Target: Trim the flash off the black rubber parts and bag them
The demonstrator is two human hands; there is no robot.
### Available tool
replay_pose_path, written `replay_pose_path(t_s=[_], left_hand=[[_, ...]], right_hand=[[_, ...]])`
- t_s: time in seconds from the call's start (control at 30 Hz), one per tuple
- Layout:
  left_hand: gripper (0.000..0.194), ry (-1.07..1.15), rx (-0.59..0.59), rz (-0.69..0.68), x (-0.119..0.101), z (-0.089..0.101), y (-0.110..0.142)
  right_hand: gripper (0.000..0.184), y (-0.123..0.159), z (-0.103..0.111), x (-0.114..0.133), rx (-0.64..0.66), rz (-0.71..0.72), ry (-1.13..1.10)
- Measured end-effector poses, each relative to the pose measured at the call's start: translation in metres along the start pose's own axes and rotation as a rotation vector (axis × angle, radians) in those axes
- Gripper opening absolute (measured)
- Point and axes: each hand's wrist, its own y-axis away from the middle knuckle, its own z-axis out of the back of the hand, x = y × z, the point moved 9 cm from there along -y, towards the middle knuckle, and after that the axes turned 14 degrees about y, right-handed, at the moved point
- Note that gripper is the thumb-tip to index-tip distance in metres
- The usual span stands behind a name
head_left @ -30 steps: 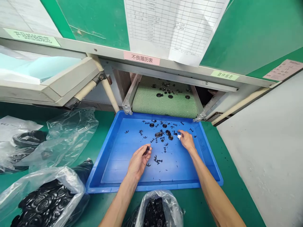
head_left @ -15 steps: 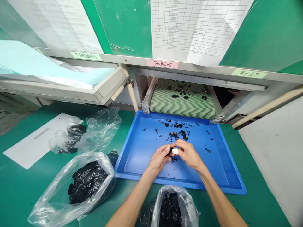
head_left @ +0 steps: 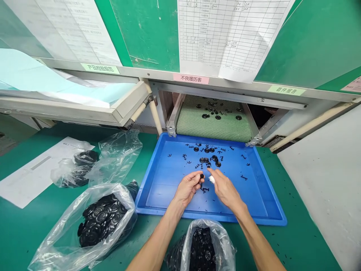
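My left hand is over the middle of a blue plastic tray, pinching a small black round part between thumb and fingers. My right hand is beside it, with a small white wad or pad at its fingertips; the hands are close but not touching. Black rubber-like rings and several spiky black sprue scraps lie scattered on the tray floor around both hands.
A green mesh conveyor belt carrying black parts ends at the tray's far rim. Plastic bags of black rings stand left and near. Another bag lies on paper. Paper charts hang above.
My hands have parted slightly, the right hand drawing back to the right of the left. The view has shifted only a little.
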Motion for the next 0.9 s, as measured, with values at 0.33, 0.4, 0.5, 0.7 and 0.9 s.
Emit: replay_pose_path(t_s=[0.33,0.4,0.5,0.7,0.9], left_hand=[[0.014,0.053,-0.016,-0.033,0.001,0.006,-0.003],[0.013,0.060,-0.021,-0.047,-0.001,0.006,-0.003],[0.012,0.069,-0.024,-0.057,-0.003,0.006,-0.003],[0.014,0.069,-0.033,-0.069,-0.003,0.006,-0.003],[0.025,-0.018,-0.034,-0.126,-0.017,0.002,-0.001]], right_hand=[[0.020,0.009,0.001,0.024,0.012,-0.126,0.401],[0.020,0.007,0.001,0.025,0.015,-0.129,0.428],[0.022,0.006,0.001,0.027,0.017,-0.123,0.443],[0.027,0.008,0.002,0.028,0.020,-0.124,0.476],[0.026,-0.004,-0.009,0.029,0.072,-0.145,0.421]])
